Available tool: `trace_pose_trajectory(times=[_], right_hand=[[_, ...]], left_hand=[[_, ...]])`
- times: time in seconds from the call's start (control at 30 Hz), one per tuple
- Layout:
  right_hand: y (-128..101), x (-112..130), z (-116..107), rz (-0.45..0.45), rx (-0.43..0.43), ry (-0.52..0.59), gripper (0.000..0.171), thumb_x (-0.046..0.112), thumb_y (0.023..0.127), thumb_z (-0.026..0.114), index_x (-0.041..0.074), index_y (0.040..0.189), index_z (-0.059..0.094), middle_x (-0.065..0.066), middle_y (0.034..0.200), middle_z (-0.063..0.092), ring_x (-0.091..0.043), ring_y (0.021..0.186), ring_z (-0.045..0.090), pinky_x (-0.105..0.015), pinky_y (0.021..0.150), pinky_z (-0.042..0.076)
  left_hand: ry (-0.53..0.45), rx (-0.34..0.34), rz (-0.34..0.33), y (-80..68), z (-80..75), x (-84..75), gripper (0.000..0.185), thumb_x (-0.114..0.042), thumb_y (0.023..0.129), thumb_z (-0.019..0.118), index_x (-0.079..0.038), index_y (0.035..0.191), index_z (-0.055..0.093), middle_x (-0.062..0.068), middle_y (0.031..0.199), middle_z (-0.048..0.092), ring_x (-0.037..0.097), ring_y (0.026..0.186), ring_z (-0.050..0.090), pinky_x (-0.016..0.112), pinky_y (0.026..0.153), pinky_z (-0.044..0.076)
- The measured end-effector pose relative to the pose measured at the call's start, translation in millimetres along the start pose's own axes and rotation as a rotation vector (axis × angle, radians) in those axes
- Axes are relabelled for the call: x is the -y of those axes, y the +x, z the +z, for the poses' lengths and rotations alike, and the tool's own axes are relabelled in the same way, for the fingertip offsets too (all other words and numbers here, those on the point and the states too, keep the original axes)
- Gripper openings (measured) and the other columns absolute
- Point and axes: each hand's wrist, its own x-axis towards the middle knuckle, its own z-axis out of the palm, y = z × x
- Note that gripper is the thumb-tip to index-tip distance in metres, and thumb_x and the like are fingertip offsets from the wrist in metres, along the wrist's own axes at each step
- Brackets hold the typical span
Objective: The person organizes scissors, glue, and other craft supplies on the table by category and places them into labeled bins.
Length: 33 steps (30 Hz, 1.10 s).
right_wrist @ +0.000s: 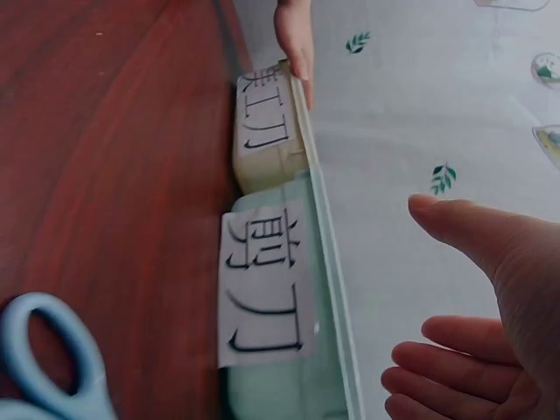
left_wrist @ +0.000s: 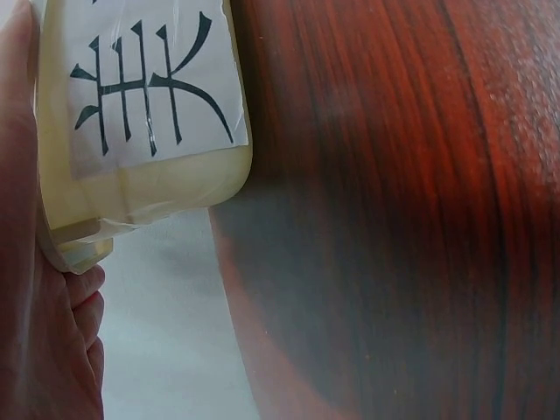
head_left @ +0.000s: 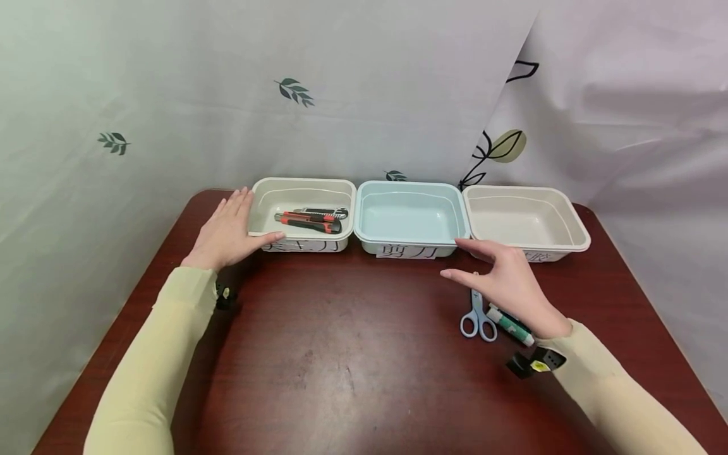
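My left hand rests against the left corner of a cream bin, fingers straight along its side and thumb across the front rim. In the left wrist view, its fingers show beside the bin's rim. Several utility knives, black with red or grey, lie in that bin. My right hand hovers with thumb and fingers spread, holding nothing, in front of the blue bin and the beige bin. Blue-handled scissors and a green-and-white glue stick lie on the table beneath it, partly hidden.
The three bins stand in a row along the back of the dark red table, each with a paper label on its front. A pale patterned curtain hangs behind the table and down both sides.
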Motion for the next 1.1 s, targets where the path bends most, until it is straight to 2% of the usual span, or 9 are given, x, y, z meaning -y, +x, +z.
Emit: trace_pose_trajectory(times=[0.17, 0.27, 0.3, 0.4, 0.5, 0.53, 0.77, 0.9, 1.1], right_hand=[[-20.1, -5.7, -4.2, 0.065, 0.002, -0.041, 0.06, 0.047, 0.076, 0.089, 0.015, 0.125, 0.075, 0.003, 0.116, 0.074, -0.016, 0.105, 0.067, -0.032, 0.083, 0.049], [-32.1, -8.2, -4.7, 0.099, 0.013, -0.041, 0.06, 0.046, 0.075, 0.09, 0.016, 0.124, 0.075, 0.005, 0.08, 0.073, -0.014, 0.073, 0.068, -0.027, 0.067, 0.05], [-35.9, -9.1, -4.3, 0.104, 0.016, -0.043, 0.06, 0.046, 0.075, 0.091, 0.016, 0.124, 0.075, 0.006, 0.074, 0.071, -0.013, 0.063, 0.064, -0.025, 0.063, 0.049], [-46.4, -11.1, -1.8, 0.113, 0.018, -0.04, 0.06, 0.044, 0.074, 0.092, 0.013, 0.122, 0.075, 0.004, 0.072, 0.071, -0.015, 0.055, 0.055, -0.022, 0.058, 0.045], [-56.4, -12.6, 2.1, 0.119, 0.017, -0.052, 0.06, 0.044, 0.073, 0.092, 0.01, 0.12, 0.076, 0.0, 0.103, 0.076, -0.017, 0.076, 0.062, -0.02, 0.07, 0.046], [-59.8, -12.7, 3.1, 0.127, 0.022, -0.052, 0.06, 0.045, 0.073, 0.092, 0.01, 0.12, 0.077, -0.002, 0.107, 0.076, -0.018, 0.081, 0.063, -0.021, 0.071, 0.047], [-79.9, -13.3, 7.1, 0.208, 0.051, -0.048, 0.063, 0.048, 0.072, 0.092, 0.008, 0.118, 0.077, -0.004, 0.102, 0.076, -0.02, 0.089, 0.074, -0.023, 0.072, 0.051], [-87.4, -12.6, 8.6, 0.243, 0.06, -0.037, 0.066, 0.049, 0.072, 0.091, 0.005, 0.118, 0.076, -0.007, 0.107, 0.076, -0.02, 0.092, 0.075, -0.016, 0.075, 0.052], [-96.9, -12.0, 11.2, 0.283, 0.04, -0.063, 0.066, 0.051, 0.071, 0.091, 0.005, 0.116, 0.077, -0.006, 0.104, 0.076, -0.019, 0.089, 0.075, -0.02, 0.074, 0.057]], left_hand=[[-0.006, 0.001, 0.001, 0.8, 0.6, 1.2, 0.12, -0.078, 0.087, 0.055, 0.008, 0.159, 0.013, 0.028, 0.165, 0.013, 0.038, 0.153, 0.007, 0.044, 0.124, -0.002], [-0.001, 0.002, 0.003, 1.6, 1.2, 1.5, 0.12, -0.078, 0.087, 0.055, 0.008, 0.159, 0.013, 0.028, 0.165, 0.013, 0.038, 0.153, 0.007, 0.045, 0.124, -0.001], [0.001, 0.002, 0.004, 1.8, 1.3, 1.5, 0.12, -0.079, 0.087, 0.055, 0.008, 0.159, 0.012, 0.028, 0.165, 0.013, 0.039, 0.153, 0.007, 0.046, 0.124, 0.0], [0.001, 0.001, 0.002, 2.1, 1.0, 1.5, 0.121, -0.079, 0.087, 0.055, 0.007, 0.16, 0.011, 0.028, 0.165, 0.012, 0.039, 0.153, 0.007, 0.046, 0.124, 0.0], [0.003, 0.0, 0.0, 2.6, 0.8, 1.7, 0.121, -0.079, 0.087, 0.055, 0.007, 0.16, 0.01, 0.028, 0.165, 0.012, 0.039, 0.153, 0.007, 0.047, 0.124, 0.0], [0.002, -0.001, 0.0, 2.9, 0.8, 1.7, 0.121, -0.079, 0.087, 0.055, 0.007, 0.16, 0.01, 0.028, 0.165, 0.012, 0.039, 0.153, 0.007, 0.047, 0.124, 0.001], [-0.001, 0.0, 0.003, 4.0, 0.4, 2.6, 0.121, -0.078, 0.087, 0.055, 0.007, 0.16, 0.01, 0.028, 0.165, 0.012, 0.039, 0.153, 0.007, 0.047, 0.124, 0.0], [-0.006, 0.004, 0.002, 3.7, -0.1, 2.5, 0.12, -0.078, 0.087, 0.055, 0.007, 0.16, 0.01, 0.028, 0.165, 0.011, 0.039, 0.153, 0.006, 0.045, 0.124, -0.003], [-0.008, 0.004, 0.001, 3.9, 1.1, 2.8, 0.12, -0.078, 0.087, 0.055, 0.007, 0.16, 0.01, 0.028, 0.165, 0.011, 0.039, 0.153, 0.006, 0.046, 0.124, -0.002]])
